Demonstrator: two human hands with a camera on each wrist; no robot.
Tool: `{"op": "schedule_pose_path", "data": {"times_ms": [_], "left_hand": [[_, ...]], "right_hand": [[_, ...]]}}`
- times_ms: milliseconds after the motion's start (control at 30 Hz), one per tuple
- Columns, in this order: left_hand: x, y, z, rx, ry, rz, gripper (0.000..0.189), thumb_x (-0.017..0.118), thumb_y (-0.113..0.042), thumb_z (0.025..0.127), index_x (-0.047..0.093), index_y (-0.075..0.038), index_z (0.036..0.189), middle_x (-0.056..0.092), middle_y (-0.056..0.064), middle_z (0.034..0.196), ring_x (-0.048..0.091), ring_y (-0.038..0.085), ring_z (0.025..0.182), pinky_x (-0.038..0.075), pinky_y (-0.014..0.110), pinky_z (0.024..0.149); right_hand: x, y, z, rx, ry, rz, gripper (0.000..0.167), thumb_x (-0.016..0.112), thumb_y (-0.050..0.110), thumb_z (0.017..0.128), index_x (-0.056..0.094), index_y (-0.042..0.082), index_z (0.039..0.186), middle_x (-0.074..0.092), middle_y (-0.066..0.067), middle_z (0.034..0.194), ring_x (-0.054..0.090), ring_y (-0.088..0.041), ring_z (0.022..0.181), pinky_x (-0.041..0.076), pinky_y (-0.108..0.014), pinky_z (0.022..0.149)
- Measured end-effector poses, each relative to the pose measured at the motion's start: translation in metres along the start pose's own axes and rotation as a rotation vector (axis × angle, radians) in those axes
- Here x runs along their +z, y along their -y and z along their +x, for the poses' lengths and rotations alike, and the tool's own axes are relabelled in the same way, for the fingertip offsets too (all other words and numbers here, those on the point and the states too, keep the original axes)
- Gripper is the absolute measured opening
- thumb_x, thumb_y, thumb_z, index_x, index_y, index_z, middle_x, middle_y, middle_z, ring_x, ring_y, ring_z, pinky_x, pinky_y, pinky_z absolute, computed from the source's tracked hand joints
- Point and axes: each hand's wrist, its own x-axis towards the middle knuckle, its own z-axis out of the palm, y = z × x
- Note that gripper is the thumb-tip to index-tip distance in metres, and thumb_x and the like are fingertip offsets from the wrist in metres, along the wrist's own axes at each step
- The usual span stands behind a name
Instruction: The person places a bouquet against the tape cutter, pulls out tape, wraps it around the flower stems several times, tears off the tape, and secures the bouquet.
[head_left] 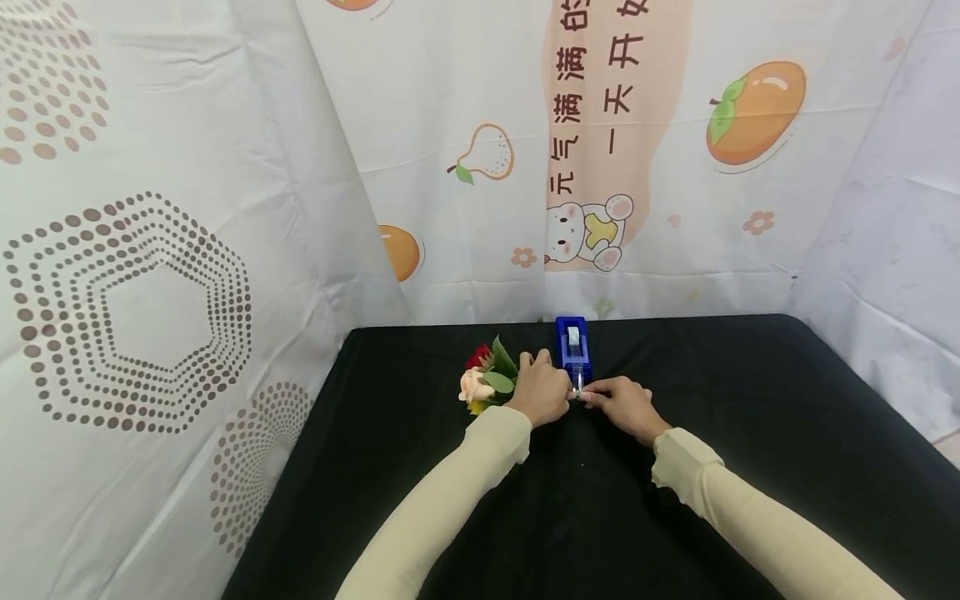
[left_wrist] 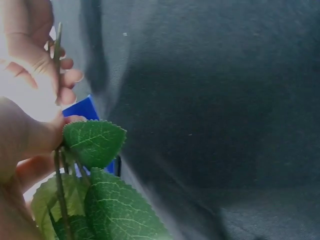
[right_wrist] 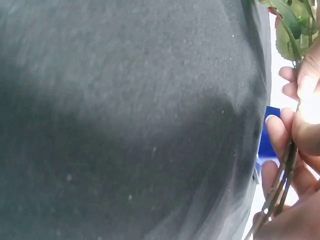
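Observation:
In the head view my left hand (head_left: 542, 389) grips the stems of a small bunch of artificial flowers (head_left: 476, 385), its blooms pointing left. Red, peach and yellow heads show beside green leaves (head_left: 501, 367). My right hand (head_left: 624, 404) pinches the same stems farther along, thumb against fingers. The right wrist view shows several thin stems (right_wrist: 287, 175) running between that thumb and the fingers. Just beyond both hands stands a blue tape dispenser (head_left: 574, 343) with a roll of clear tape (head_left: 573, 335). Serrated leaves (left_wrist: 95, 142) hang below the left thumb in the left wrist view.
A black cloth (head_left: 750, 417) covers the table. White printed curtains (head_left: 450, 208) hang behind it and along the left side (head_left: 161, 308). The dispenser sits close to the table's back edge.

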Motion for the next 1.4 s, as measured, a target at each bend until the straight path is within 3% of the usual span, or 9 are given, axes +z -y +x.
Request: {"op": "schedule_pose_path", "data": {"times_ms": [233, 400, 700, 833, 1033, 1167, 1267, 1400], "left_hand": [[0.005, -0.002, -0.006, 0.079, -0.092, 0.146, 0.024, 0.071, -0.032, 0.09, 0.066, -0.028, 0.067, 0.063, -0.009, 0.07, 0.039, 0.016, 0.091, 0.026, 0.041, 0.086], [0.009, -0.003, -0.008, 0.123, -0.15, 0.248, 0.028, 0.071, -0.035, 0.088, 0.063, -0.029, 0.062, 0.067, -0.01, 0.075, 0.04, 0.017, 0.095, 0.026, 0.041, 0.086], [0.008, -0.003, -0.009, 0.14, -0.161, 0.242, 0.025, 0.074, -0.038, 0.087, 0.065, -0.029, 0.065, 0.072, -0.01, 0.084, 0.043, 0.017, 0.097, 0.028, 0.041, 0.088], [0.003, -0.001, -0.007, 0.119, -0.123, 0.146, 0.027, 0.071, -0.035, 0.093, 0.065, -0.028, 0.067, 0.069, -0.009, 0.079, 0.041, 0.017, 0.095, 0.027, 0.041, 0.087], [-0.008, 0.001, 0.0, 0.018, 0.057, -0.041, 0.036, 0.059, -0.035, 0.103, 0.066, -0.027, 0.069, 0.063, -0.009, 0.07, 0.039, 0.018, 0.092, 0.023, 0.042, 0.084], [-0.008, 0.002, 0.004, -0.044, 0.147, -0.101, 0.03, 0.058, -0.034, 0.104, 0.071, -0.027, 0.078, 0.067, -0.008, 0.079, 0.039, 0.019, 0.093, 0.022, 0.043, 0.085], [-0.006, 0.002, 0.006, -0.072, 0.16, -0.12, 0.022, 0.061, -0.035, 0.103, 0.078, -0.028, 0.089, 0.071, -0.01, 0.087, 0.039, 0.018, 0.092, 0.022, 0.043, 0.084], [-0.005, 0.003, 0.007, -0.075, 0.113, -0.087, 0.017, 0.066, -0.037, 0.1, 0.081, -0.032, 0.096, 0.072, -0.012, 0.089, 0.039, 0.017, 0.09, 0.023, 0.042, 0.083]], "right_hand": [[0.002, -0.002, 0.002, 0.013, 0.032, -0.027, 0.03, 0.06, 0.033, 0.105, 0.077, 0.01, 0.115, 0.074, 0.001, 0.092, 0.064, -0.023, 0.091, 0.026, -0.054, 0.087], [0.001, 0.002, 0.002, 0.011, 0.044, -0.067, 0.034, 0.053, 0.033, 0.108, 0.077, 0.01, 0.106, 0.073, 0.001, 0.089, 0.062, -0.022, 0.086, 0.028, -0.051, 0.084], [-0.001, 0.0, 0.006, -0.037, 0.057, -0.062, 0.026, 0.057, 0.027, 0.106, 0.078, 0.014, 0.097, 0.073, 0.004, 0.085, 0.063, -0.02, 0.086, 0.025, -0.049, 0.08], [-0.005, 0.0, 0.007, -0.053, 0.044, -0.065, 0.024, 0.06, 0.026, 0.105, 0.079, 0.015, 0.096, 0.073, 0.004, 0.084, 0.062, -0.019, 0.084, 0.025, -0.047, 0.079], [-0.006, -0.001, 0.007, -0.069, 0.019, -0.069, 0.022, 0.063, 0.025, 0.103, 0.08, 0.011, 0.1, 0.074, 0.002, 0.086, 0.063, -0.022, 0.084, 0.026, -0.047, 0.078], [-0.003, -0.004, 0.007, -0.072, 0.002, -0.075, 0.021, 0.065, 0.025, 0.102, 0.08, 0.011, 0.104, 0.073, 0.003, 0.086, 0.063, -0.022, 0.084, 0.027, -0.046, 0.078], [-0.002, -0.006, 0.008, -0.08, -0.01, -0.089, 0.02, 0.066, 0.024, 0.101, 0.081, 0.012, 0.105, 0.074, 0.005, 0.086, 0.064, -0.021, 0.084, 0.027, -0.046, 0.078], [-0.003, -0.006, 0.009, -0.101, -0.025, -0.099, 0.019, 0.067, 0.024, 0.1, 0.081, 0.012, 0.106, 0.075, 0.005, 0.086, 0.065, -0.022, 0.085, 0.026, -0.046, 0.078]]}}
